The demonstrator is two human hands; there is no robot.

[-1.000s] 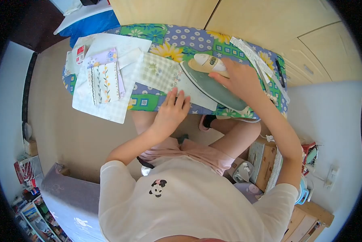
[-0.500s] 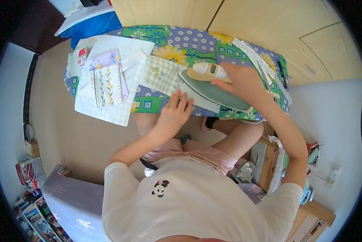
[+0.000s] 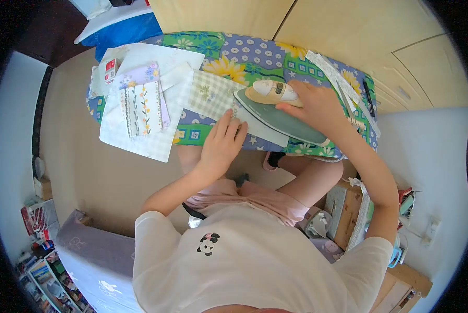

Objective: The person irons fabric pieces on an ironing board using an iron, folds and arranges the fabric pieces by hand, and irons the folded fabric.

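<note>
My right hand is wrapped round the handle of a green and cream iron, whose soleplate lies on a pale cloth strip with green checks and small flowers. My left hand rests with its fingers spread on the strip's near edge, just left of the iron's tip. Both are on an ironing board with a patchwork flower cover. Left of the strip lies a larger white cloth, with folded embroidered pieces on top.
A small red and white box stands at the board's left. White paper strips, a thin ruler-like piece and a black pen lie at the right end. Cabinets border the far side. The iron's cord trails near my right forearm.
The view has shifted slightly, moving the board right in the picture. My left hand has slid a little left relative to the iron; my right hand still grips the iron.
</note>
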